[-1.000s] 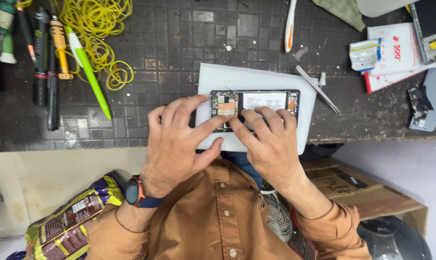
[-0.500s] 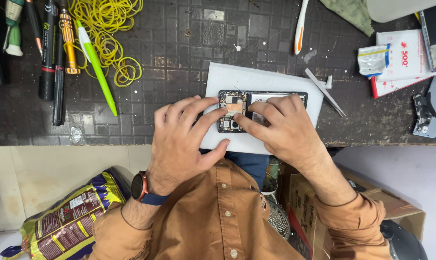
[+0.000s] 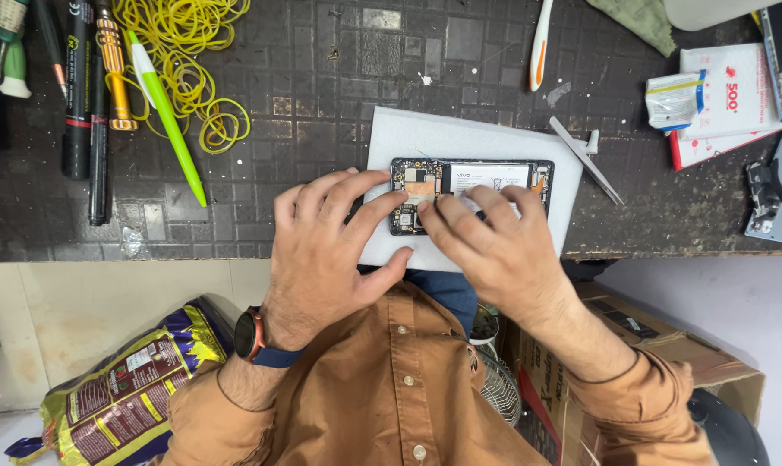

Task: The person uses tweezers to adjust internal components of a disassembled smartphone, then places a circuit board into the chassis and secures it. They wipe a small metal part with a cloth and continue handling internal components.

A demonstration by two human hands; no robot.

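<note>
Dark, tiled and worn, the bench (image 3: 339, 78) is carrying a white foam pad (image 3: 460, 138) near its front edge, and the opened phone (image 3: 470, 185) is lying on that pad with its back cover off, circuit board and battery showing. Your left hand (image 3: 326, 246) is resting spread over the phone's left end, fingers (image 3: 356, 185) extended and pressing down rather than curled around anything. Your right hand (image 3: 486, 250) is lying over the phone's lower middle, its fingers (image 3: 447, 226) loosely bent, tips touching the board; whether they are pinching a small part, I cannot tell. Tweezers (image 3: 585, 160) are lying just beside the pad's right edge. Yellow rubber bands (image 3: 184, 52), a green pen (image 3: 167, 121) and screwdrivers (image 3: 89, 95) are sitting well apart at the left.
</note>
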